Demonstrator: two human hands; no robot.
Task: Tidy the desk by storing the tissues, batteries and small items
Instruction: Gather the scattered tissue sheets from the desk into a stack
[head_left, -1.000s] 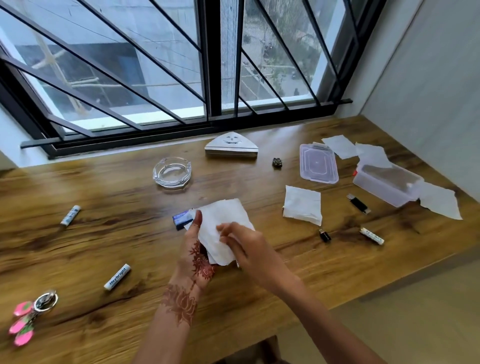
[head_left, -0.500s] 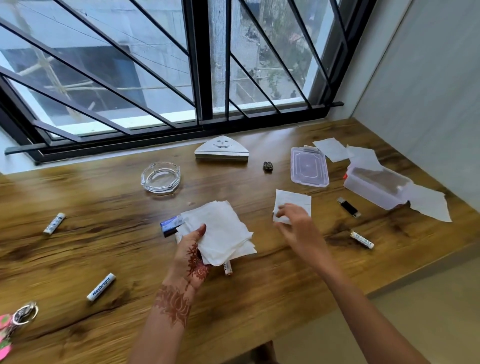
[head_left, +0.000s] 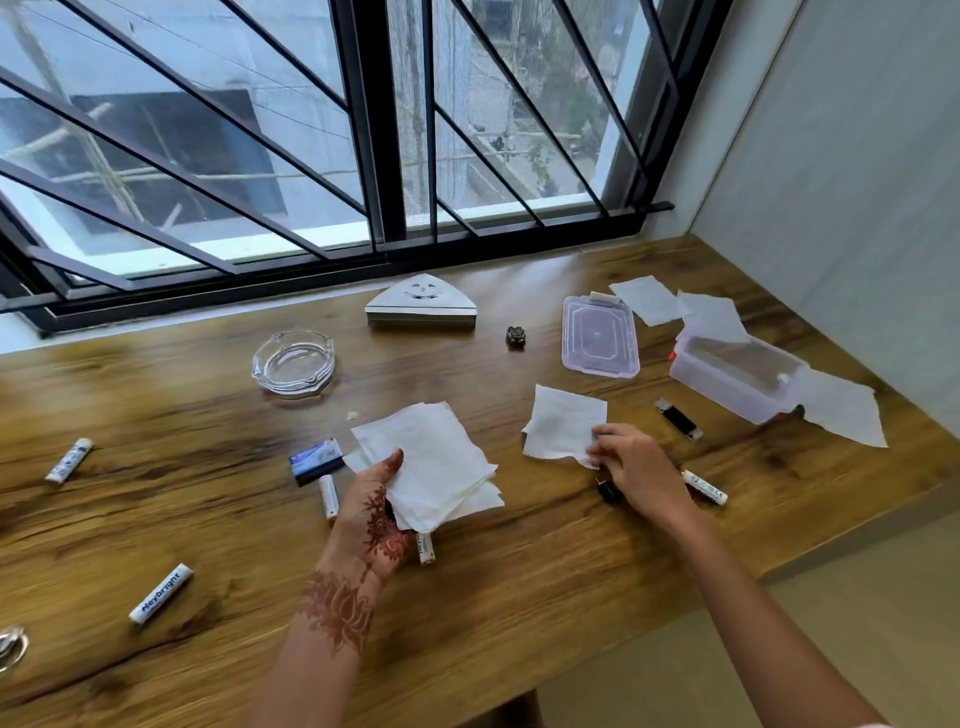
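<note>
My left hand (head_left: 370, 512) holds a stack of white tissues (head_left: 431, 462) above the wooden desk (head_left: 208, 519), thumb on top. My right hand (head_left: 631, 470) pinches the near right corner of a single tissue (head_left: 563, 421) lying on the desk. White batteries lie scattered: one (head_left: 328, 496) beside my left hand, one (head_left: 425, 548) under the stack, one (head_left: 705, 487) right of my right hand, two at the left (head_left: 68, 460) (head_left: 160, 593). A clear plastic box (head_left: 727, 379) stands open at the right, its lid (head_left: 600, 335) beside it.
More tissues (head_left: 644, 299) (head_left: 841, 410) lie around the box. A glass ashtray (head_left: 293, 361), a triangular metal holder (head_left: 421, 304), a small dark trinket (head_left: 515, 335), a black USB stick (head_left: 678, 418), a blue-black card (head_left: 317, 460) and a keyring (head_left: 10, 644) are on the desk. The window grille runs behind.
My right hand left the stack in my left hand and reached right to the single tissue, now pinching its corner. The left hand still holds the stack.
</note>
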